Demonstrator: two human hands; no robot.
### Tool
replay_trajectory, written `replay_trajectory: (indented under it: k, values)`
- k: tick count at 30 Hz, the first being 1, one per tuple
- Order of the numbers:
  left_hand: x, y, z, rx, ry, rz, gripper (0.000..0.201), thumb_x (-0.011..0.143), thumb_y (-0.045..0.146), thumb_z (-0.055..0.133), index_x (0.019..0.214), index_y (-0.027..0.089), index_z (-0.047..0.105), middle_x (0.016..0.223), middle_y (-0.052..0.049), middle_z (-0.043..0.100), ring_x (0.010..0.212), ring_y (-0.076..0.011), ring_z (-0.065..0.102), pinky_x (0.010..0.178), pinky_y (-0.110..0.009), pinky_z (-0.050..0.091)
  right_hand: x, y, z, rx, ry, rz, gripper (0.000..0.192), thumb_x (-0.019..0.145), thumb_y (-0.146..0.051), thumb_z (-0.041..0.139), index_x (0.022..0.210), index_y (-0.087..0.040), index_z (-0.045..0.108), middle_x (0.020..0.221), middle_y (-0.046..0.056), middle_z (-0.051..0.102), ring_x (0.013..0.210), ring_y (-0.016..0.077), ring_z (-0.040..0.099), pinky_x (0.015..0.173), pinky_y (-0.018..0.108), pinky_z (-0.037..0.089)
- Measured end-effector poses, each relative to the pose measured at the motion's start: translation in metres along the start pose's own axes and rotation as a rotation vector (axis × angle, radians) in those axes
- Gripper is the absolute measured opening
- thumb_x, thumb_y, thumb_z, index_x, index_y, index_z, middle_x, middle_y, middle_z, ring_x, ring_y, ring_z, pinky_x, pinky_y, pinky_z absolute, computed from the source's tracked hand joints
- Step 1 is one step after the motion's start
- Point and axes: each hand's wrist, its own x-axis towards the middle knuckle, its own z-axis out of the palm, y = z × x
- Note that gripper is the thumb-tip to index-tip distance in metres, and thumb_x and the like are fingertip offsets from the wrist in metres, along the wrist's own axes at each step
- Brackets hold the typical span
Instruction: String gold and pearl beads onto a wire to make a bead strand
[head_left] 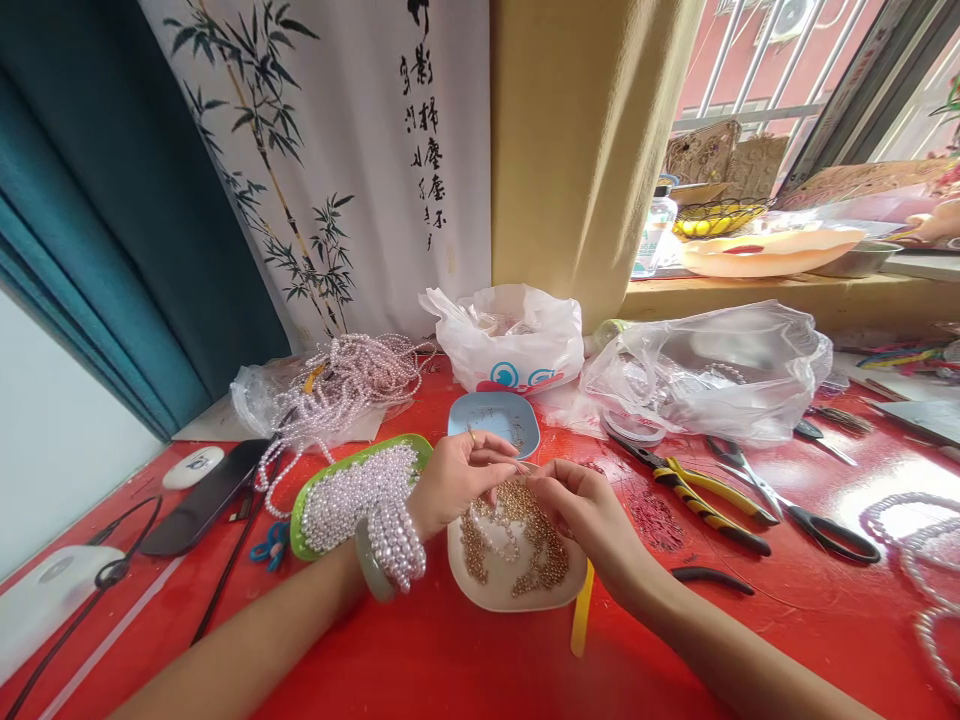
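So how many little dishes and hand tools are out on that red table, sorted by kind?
Dishes: 3 – green dish of pearl beads, blue dish, white dish of gold beads under both hands.
Pliers: 2 – yellow-handled pliers, black-handled pliers.
Scissors: 1 – black-handled scissors.
Total: 6

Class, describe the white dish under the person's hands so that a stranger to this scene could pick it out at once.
Start at the red table and find the two hands meeting near its middle. Directly beneath them sits the white dish, beside a green tray and a blue dish. It alone holds small golden beads rather than pearls.
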Motion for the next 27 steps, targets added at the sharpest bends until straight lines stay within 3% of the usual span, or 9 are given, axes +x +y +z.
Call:
replay_trajectory:
  k: [7,11,16,20,27]
  values:
    - [0.0,-0.001,0.0,-0.006,-0.024,-0.006,0.029,0.061,0.027,0.066,0.082,0.01,0.056,0.078,-0.008,0.066,0.041,-0.0049,0.048,0.045,-0.021,0.044,0.004,0.004,0.0,0.007,-0.046,-0.057,0.028,0.071,-0.042,0.053,0.06,-0.018,0.045,0.047,-0.006,0.039,0.041,0.0067,0.032,0.039,0.021,0.024]
    - [0.002,0.004,-0.005,0.082,-0.06,0.026,0.03,0.068,0.033,0.06,0.089,0.012,0.055,0.081,-0.009,0.067,0.054,-0.0107,0.057,0.053,-0.024,0.046,0.005,0.007,-0.001,0.021,-0.066,-0.132,0.03,0.073,-0.046,0.052,0.064,-0.018,0.045,0.052,-0.005,0.041,0.043,0.0074,0.036,0.041,0.021,0.028]
    - [0.005,0.014,-0.024,0.614,0.014,0.153,0.013,0.069,0.025,0.057,0.075,0.017,0.065,0.079,-0.005,0.066,0.072,-0.0166,0.057,0.07,-0.029,0.043,0.005,0.009,0.0,0.01,-0.074,-0.164,0.026,0.077,-0.042,0.049,0.065,-0.019,0.043,0.055,-0.005,0.043,0.045,0.008,0.038,0.044,0.021,0.031]
    - [0.005,0.014,-0.035,1.056,-0.014,0.22,0.011,0.067,0.017,0.057,0.068,0.022,0.067,0.074,-0.003,0.064,0.078,-0.0194,0.051,0.068,-0.03,0.039,0.005,0.008,0.001,0.001,-0.059,-0.162,0.026,0.076,-0.042,0.05,0.064,-0.02,0.044,0.054,-0.005,0.043,0.045,0.0087,0.038,0.044,0.022,0.03]
    - [0.004,0.01,-0.034,1.36,-0.159,0.302,0.022,0.068,0.01,0.05,0.073,0.024,0.066,0.078,-0.004,0.057,0.084,-0.0209,0.046,0.058,-0.027,0.038,0.006,0.006,0.001,0.025,-0.049,-0.135,0.028,0.073,-0.045,0.052,0.063,-0.019,0.045,0.051,-0.005,0.042,0.043,0.0081,0.036,0.042,0.022,0.028]
